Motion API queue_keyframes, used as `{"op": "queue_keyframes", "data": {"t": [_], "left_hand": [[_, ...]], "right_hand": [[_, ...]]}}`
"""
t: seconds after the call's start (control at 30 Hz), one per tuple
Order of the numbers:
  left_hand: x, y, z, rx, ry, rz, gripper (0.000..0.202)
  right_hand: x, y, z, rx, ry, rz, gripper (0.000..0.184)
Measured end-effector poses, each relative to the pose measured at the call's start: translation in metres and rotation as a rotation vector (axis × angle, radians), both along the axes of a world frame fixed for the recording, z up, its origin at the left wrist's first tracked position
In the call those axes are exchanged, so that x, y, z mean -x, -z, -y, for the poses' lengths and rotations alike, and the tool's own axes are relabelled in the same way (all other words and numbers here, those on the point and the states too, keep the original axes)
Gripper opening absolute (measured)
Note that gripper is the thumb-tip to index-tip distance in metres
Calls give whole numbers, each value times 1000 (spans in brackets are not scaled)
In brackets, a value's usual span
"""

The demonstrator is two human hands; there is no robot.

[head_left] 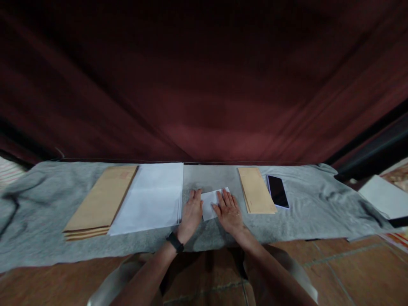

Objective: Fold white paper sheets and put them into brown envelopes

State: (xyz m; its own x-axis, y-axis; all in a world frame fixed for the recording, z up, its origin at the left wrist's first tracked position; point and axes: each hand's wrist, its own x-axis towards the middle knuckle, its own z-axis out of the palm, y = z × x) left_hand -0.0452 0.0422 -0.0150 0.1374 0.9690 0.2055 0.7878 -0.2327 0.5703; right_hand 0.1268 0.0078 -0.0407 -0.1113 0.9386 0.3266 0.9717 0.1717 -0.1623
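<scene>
- I see the paper on the middle of the surface.
- My right hand lies flat over its right part, grip spread.
- My left hand is at its left edge; whether that grip pinches, I cannot tell.
- Left: white sheets, then big envelopes.
- Right: small envelopes, then the phone.

Right-hand fingers on a small white paper, left-hand fingers at its left edge
</scene>
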Motion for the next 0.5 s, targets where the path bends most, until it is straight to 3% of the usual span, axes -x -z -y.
{"op": "queue_keyframes", "data": {"t": [0.13, 0.23, 0.37, 0.5], "left_hand": [[6, -15, 5, -36, 30, -99, 42], [37, -37, -5, -117, -60, -171, 34], [127, -68, -21, -192, -492, -241, 51], [225, -81, -16, -51, -819, -291, 79]], "right_hand": [[-6, 6, -1, -7, 28, 18, 61], [-8, 10, -1, -14, 26, 20, 62], [-8, 13, -2, -16, 33, 45, 63], [-8, 15, -3, -7, 37, 68, 64]]}}
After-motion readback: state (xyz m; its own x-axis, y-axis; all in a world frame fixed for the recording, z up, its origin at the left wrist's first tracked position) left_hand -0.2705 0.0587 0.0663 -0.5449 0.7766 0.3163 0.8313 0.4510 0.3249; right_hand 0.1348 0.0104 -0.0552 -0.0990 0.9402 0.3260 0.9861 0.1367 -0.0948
